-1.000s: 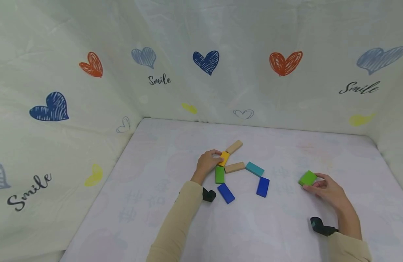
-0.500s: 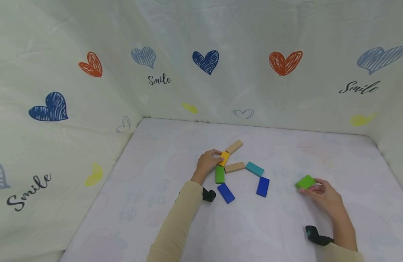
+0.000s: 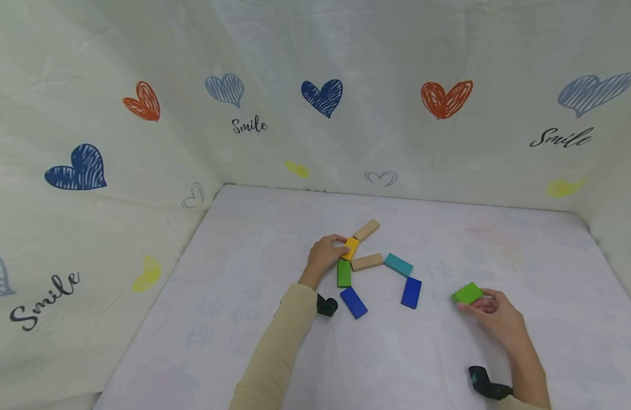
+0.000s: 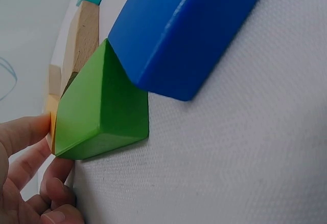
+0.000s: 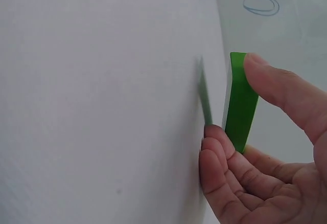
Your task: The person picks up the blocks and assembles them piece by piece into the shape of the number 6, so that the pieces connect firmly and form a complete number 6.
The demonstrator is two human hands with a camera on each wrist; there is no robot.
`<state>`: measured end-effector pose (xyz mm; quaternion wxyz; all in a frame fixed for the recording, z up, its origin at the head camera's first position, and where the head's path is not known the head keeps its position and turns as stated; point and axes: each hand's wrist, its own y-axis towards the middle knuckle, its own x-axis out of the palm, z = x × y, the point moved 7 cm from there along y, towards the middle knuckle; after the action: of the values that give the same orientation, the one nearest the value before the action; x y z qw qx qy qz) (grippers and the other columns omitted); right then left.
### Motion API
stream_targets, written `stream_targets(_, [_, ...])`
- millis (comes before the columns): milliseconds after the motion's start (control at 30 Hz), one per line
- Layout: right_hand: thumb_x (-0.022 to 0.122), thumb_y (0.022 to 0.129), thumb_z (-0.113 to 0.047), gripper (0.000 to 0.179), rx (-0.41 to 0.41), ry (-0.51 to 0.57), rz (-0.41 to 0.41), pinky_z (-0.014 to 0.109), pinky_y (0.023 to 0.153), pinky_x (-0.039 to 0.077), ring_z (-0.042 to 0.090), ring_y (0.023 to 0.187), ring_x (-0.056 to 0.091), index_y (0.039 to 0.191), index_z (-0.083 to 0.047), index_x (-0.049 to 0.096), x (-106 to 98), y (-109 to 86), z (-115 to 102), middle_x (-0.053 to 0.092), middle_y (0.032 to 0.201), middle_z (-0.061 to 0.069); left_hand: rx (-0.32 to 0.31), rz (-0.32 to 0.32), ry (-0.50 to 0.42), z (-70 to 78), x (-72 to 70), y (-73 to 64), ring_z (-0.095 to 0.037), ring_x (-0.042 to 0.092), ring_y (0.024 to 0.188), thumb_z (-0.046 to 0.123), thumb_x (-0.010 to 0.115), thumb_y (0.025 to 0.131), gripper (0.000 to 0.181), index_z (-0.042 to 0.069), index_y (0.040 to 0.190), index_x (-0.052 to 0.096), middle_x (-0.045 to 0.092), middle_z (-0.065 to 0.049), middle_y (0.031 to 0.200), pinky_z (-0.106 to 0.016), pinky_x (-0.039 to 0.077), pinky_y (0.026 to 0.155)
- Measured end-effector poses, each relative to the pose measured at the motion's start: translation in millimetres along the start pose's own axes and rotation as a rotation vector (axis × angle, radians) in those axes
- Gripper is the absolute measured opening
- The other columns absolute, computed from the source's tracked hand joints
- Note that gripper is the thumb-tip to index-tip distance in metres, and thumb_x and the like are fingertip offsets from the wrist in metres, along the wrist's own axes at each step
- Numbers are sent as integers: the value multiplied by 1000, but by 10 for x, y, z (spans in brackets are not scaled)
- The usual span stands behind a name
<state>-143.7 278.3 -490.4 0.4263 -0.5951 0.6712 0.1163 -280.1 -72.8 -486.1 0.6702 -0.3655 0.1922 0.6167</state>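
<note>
My left hand (image 3: 326, 256) pinches a yellow block (image 3: 351, 248) between thumb and fingers at the left of a line of blocks on the table. The yellow block's far end meets a plain wooden block (image 3: 367, 230), and its near end meets a green block (image 3: 344, 273). In the left wrist view this green block (image 4: 102, 106) stands large in front of the fingers and hides most of the yellow one. Off to the right, my right hand (image 3: 500, 316) holds another green block (image 3: 467, 293) between thumb and fingers, close over the table; the right wrist view shows its narrow side (image 5: 241, 104).
A second wooden block (image 3: 368, 262) leads to a teal block (image 3: 399, 265), then a blue block (image 3: 411, 292). Another blue block (image 3: 353, 302) touches the near end of the line's green block. The white tabletop (image 3: 397, 359) ends at a cloth backdrop (image 3: 274, 148) with printed hearts.
My right hand has moved left and toward the near edge, bringing its green block closer to the laid blocks. My left hand has stayed still on the yellow block.
</note>
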Motion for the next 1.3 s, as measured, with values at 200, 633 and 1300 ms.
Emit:
stream_targets(200, [70, 76, -50, 89, 29, 36, 53, 19, 61, 38, 21, 87, 55, 133, 8, 33, 108, -90, -19, 59, 102, 18, -1, -2, -13, 4, 3, -9, -26, 56, 108, 32, 65, 84, 30, 21, 112, 67, 60, -6, 125, -40, 43, 89])
stream_targets(633, [72, 75, -45, 83, 11, 82, 34, 20, 62, 40, 23, 89, 55, 126, 8, 35, 347, -320, -202, 59, 99, 17, -3, 5, 5, 3, 2, -8, -26, 57, 106, 34, 65, 84, 30, 22, 112, 67, 60, -6, 126, -39, 44, 86])
stream_targets(1300, [75, 73, -43, 69, -84, 55, -24, 26, 63, 41, 21, 77, 55, 106, 3, 36, 706, -522, -496, 59, 86, 14, 3, 5, -14, 0, 11, 9, -26, 56, 108, 33, 65, 84, 30, 21, 112, 67, 60, -6, 126, -41, 43, 89])
